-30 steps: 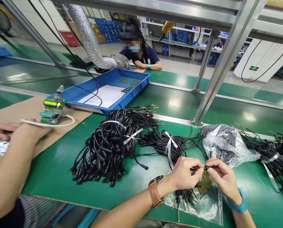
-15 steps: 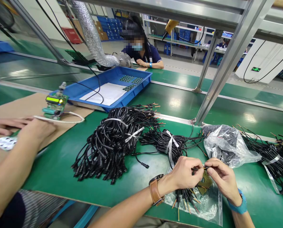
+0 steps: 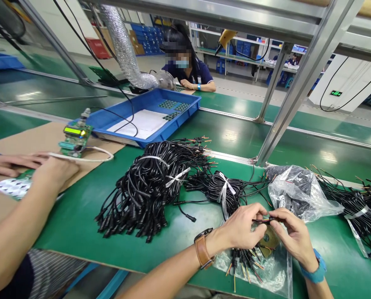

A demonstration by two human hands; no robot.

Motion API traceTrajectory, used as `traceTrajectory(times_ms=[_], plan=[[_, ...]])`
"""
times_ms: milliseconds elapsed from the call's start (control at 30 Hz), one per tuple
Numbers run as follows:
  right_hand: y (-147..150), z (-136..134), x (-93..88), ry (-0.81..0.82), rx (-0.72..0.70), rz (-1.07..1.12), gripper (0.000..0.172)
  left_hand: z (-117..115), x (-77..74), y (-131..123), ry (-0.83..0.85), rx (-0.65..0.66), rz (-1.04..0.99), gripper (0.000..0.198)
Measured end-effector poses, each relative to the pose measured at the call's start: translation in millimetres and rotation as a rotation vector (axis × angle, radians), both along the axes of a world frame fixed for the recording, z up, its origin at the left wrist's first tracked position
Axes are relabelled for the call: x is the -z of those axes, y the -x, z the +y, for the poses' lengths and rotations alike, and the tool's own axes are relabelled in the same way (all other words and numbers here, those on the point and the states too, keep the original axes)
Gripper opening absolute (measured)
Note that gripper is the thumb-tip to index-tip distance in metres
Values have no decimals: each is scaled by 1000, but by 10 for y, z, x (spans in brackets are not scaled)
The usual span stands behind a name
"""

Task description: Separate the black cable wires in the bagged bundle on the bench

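Note:
My left hand [image 3: 243, 226], with a brown-strapped watch, curls around a thin black cable [image 3: 262, 221]; its thumb and index fingertip stand slightly apart. My right hand [image 3: 293, 234], wearing a blue wristband, pinches a small black part on that cable between thumb and index finger. Under my hands lie a clear plastic bag [image 3: 280, 276], a brownish flat piece [image 3: 270, 240] and several cable ends with bare orange and red wires [image 3: 244, 263]. Just beyond my left hand is a tied cable bundle [image 3: 218, 189].
A large cable bundle [image 3: 142, 191] covers the middle of the green table. A filled plastic bag [image 3: 293, 189] and more cables [image 3: 358, 207] lie right. On the left, a co-worker's hands [image 3: 54, 170] rest near a circuit board with display [image 3: 75, 135]. A blue tray [image 3: 173, 132] and metal post [image 3: 281, 108] stand behind.
My left thumb and index finger have parted a little, showing more of the cable between my hands. The view has shifted slightly; the bundles stay put.

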State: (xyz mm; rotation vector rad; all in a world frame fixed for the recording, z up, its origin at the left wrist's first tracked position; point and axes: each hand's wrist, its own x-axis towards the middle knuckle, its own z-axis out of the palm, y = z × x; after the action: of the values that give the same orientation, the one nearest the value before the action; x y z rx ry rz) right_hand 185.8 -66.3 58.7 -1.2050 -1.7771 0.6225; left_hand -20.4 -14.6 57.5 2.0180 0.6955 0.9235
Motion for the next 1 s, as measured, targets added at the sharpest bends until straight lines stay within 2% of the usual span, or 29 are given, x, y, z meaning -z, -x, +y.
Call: traceTrajectory(times_ms=[67, 200, 267, 667, 1000], plan=[[-11, 2, 18, 13, 52, 16, 14, 24, -4, 29, 17, 10, 18, 28], [-15, 5, 31, 30, 94, 23, 14, 55, 40, 20, -14, -57, -28, 6], [-14, 5, 35, 22, 100, 33, 14, 53, 80, -6, -39, -80, -80, 6], [52, 25, 35, -5, 16, 65, 10, 40, 219, -45, -117, -75, -114, 12], [115, 51, 267, 53, 6, 86, 16, 29, 291, -58, -114, -100, -25, 15]])
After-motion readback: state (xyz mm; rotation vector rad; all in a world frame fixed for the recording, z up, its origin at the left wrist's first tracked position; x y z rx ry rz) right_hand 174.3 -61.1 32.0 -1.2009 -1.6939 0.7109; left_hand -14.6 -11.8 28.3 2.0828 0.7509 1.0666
